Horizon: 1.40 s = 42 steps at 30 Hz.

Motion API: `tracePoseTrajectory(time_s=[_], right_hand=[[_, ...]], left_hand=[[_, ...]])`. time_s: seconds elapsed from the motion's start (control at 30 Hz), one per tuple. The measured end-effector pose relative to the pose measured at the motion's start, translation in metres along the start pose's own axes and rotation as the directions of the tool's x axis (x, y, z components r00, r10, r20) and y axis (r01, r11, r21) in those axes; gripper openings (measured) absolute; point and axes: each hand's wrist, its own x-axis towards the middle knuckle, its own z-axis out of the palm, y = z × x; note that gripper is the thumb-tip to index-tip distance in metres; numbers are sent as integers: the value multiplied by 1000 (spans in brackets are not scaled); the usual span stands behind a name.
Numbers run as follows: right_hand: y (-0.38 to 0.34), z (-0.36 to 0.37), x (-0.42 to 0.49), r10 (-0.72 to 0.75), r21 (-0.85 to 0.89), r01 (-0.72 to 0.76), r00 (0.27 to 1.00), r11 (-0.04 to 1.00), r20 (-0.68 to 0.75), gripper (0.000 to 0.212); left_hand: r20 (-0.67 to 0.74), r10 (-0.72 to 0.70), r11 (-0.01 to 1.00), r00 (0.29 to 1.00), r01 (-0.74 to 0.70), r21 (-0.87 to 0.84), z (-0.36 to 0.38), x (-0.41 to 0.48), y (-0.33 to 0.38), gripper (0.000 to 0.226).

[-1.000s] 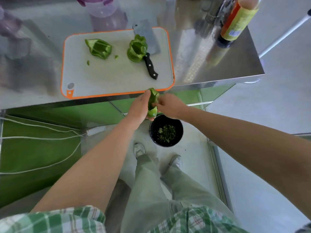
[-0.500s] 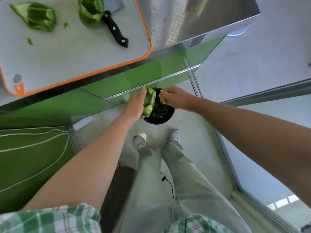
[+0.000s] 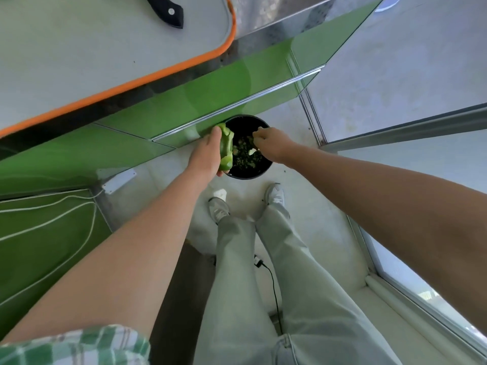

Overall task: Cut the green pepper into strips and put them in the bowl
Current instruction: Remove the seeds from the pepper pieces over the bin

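Grip the pepper piece [image 3: 226, 150] firmly in the curled fingers of the left hand [image 3: 207, 156], mid-frame over the left rim of the black bin [image 3: 246, 175] on the floor, and shed scraps from the right hand [image 3: 270, 144], fingers bent, hold impossible to tell, squarely inside that rim.

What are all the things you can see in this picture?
Green pepper piece: one, green, held above the container's left rim.
Black round container: one, black, on the floor, green scraps inside.
White cutting board with orange rim: one, on the table, top left.
Black knife handle: one, black, on the board.
Shiny metal table: one, silver, top.
White power strip: one, white, floor, left.
Grey shoes: two, grey, floor, below the container.
Left grip: one, holds the pepper piece.
Right grip: one, fingers curled over the container.
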Motion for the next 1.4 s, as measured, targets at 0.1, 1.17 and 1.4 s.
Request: tracePoseTrajectory(time_s=[0.1,1.17,1.4], right_hand=[[1,5,6,-25,14,27,997,1000,-74,38],[-6,12,13,-32,132,85,932,988,-362,14],[-7,11,7,-19,182,77,953,980,-301,32]], left_hand=[[16,-31,999,999,31,-22,2,5,-2,51],[80,112,993,990,-115,30,11,-8,11,35],[-42,57,995,997,-53,90,6,-7,9,53]])
